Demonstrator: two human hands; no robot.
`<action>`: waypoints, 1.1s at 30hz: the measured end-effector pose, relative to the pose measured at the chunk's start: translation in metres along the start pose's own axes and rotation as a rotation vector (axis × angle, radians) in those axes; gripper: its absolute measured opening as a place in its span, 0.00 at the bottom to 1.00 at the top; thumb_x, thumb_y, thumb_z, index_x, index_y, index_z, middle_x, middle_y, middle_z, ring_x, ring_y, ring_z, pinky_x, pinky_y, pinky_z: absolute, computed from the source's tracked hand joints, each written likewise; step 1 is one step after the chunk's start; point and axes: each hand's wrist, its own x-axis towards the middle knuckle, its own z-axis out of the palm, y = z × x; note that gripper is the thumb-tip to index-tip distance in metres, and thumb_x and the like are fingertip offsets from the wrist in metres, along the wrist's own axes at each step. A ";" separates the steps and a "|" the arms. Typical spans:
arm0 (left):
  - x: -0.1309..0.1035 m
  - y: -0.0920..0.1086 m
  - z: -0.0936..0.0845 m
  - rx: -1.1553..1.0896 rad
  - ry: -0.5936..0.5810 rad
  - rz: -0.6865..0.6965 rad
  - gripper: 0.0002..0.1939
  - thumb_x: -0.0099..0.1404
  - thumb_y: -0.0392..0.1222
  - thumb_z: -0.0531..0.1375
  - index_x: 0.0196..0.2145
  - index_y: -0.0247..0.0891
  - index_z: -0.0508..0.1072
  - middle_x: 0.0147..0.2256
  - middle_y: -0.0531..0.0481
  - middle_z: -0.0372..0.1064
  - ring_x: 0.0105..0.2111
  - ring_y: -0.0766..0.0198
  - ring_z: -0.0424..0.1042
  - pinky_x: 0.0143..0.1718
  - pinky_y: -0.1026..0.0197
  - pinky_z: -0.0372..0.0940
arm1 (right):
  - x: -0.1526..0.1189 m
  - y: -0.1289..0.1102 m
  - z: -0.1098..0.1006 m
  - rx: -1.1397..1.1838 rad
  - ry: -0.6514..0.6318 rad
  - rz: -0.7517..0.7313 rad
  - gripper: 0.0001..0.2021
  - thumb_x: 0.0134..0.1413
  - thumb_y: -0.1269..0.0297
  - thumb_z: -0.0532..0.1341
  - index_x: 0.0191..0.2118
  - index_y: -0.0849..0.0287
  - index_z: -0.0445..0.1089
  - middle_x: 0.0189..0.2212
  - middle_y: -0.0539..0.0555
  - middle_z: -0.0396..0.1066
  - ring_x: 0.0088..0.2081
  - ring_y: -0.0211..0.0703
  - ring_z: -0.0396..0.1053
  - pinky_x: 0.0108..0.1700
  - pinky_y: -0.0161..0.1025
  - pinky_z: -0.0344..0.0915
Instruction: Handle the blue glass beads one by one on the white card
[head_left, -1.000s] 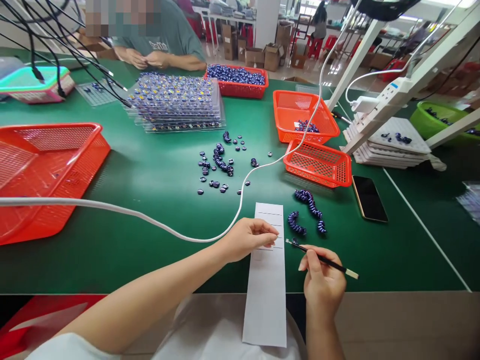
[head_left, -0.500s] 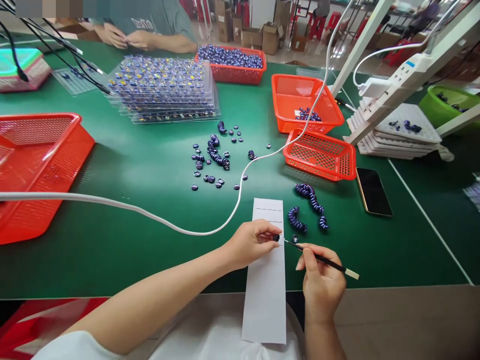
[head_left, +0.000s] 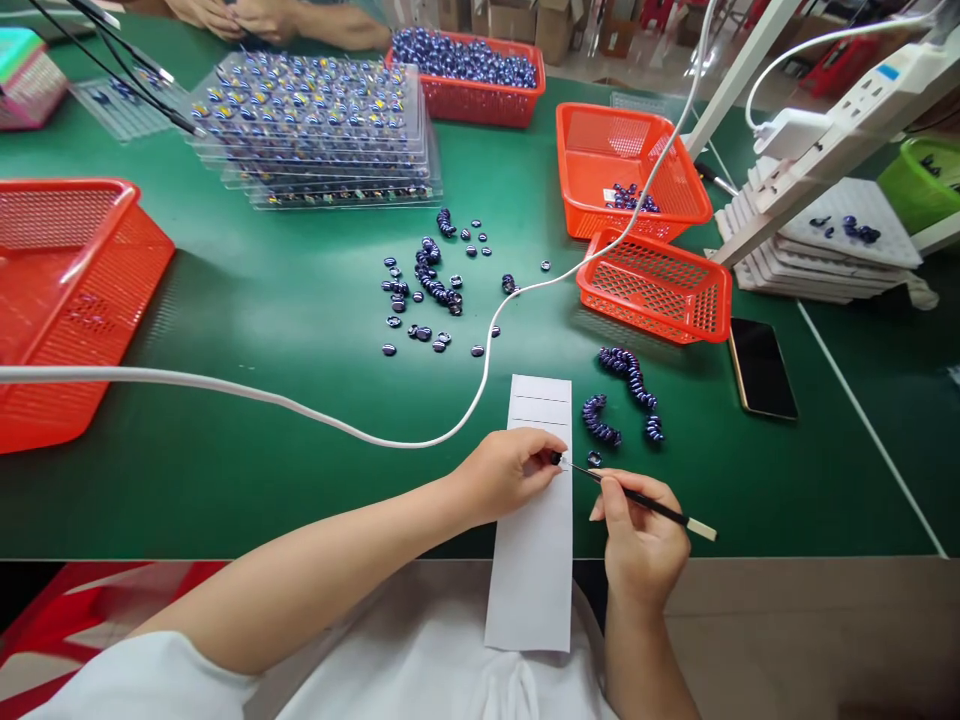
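My left hand (head_left: 506, 475) is closed, pinching a small dark rounded piece (head_left: 556, 458) between thumb and fingertips, above a white paper strip (head_left: 531, 570) with thin printed lines. My right hand (head_left: 643, 540) grips a slim black pointed tool (head_left: 652, 503) with a pale end, perhaps tweezers; its fine tip reaches the piece from the right. A tiny whitish bit shows at the tip, too small to name. Just right of the strip lie one loose shiny dark-blue piece (head_left: 594, 459) and curved rows of stacked blue pieces (head_left: 600, 420).
A white cable (head_left: 405, 443) crosses the green table (head_left: 300, 300). Loose blue pieces (head_left: 439, 285) lie beyond it. Orange baskets (head_left: 652, 300), stacked clear trays (head_left: 322, 180) and a phone (head_left: 763, 370) stand around. Across the table, another person's hands (head_left: 240, 15) are at work.
The view has tipped down, so the table appears higher. The tool's tip has come closer and now meets the piece in my left hand.
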 end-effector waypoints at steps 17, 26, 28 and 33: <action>-0.003 -0.003 0.003 0.116 -0.002 0.087 0.09 0.65 0.35 0.60 0.43 0.37 0.75 0.34 0.50 0.76 0.32 0.65 0.75 0.38 0.63 0.71 | -0.002 -0.001 0.001 -0.153 -0.015 -0.026 0.11 0.55 0.57 0.67 0.36 0.60 0.75 0.31 0.53 0.76 0.21 0.35 0.69 0.24 0.34 0.69; -0.003 -0.003 0.003 0.120 0.018 0.138 0.09 0.64 0.34 0.61 0.43 0.36 0.75 0.32 0.50 0.76 0.31 0.65 0.74 0.37 0.63 0.70 | -0.002 0.000 0.001 -0.150 -0.031 -0.021 0.09 0.55 0.59 0.67 0.36 0.59 0.75 0.32 0.53 0.76 0.21 0.34 0.69 0.25 0.34 0.69; -0.003 -0.004 0.003 0.122 0.014 0.140 0.09 0.64 0.34 0.61 0.43 0.36 0.75 0.32 0.50 0.75 0.31 0.65 0.74 0.37 0.63 0.70 | -0.002 0.000 0.001 -0.149 -0.028 -0.022 0.09 0.55 0.59 0.67 0.36 0.59 0.75 0.32 0.53 0.76 0.21 0.34 0.69 0.25 0.34 0.69; -0.002 -0.003 0.004 0.135 0.022 0.144 0.09 0.64 0.34 0.60 0.43 0.35 0.75 0.32 0.50 0.76 0.31 0.65 0.75 0.36 0.63 0.70 | -0.002 0.002 -0.001 -0.158 -0.085 -0.090 0.05 0.57 0.63 0.66 0.37 0.58 0.75 0.35 0.53 0.76 0.22 0.34 0.70 0.25 0.35 0.70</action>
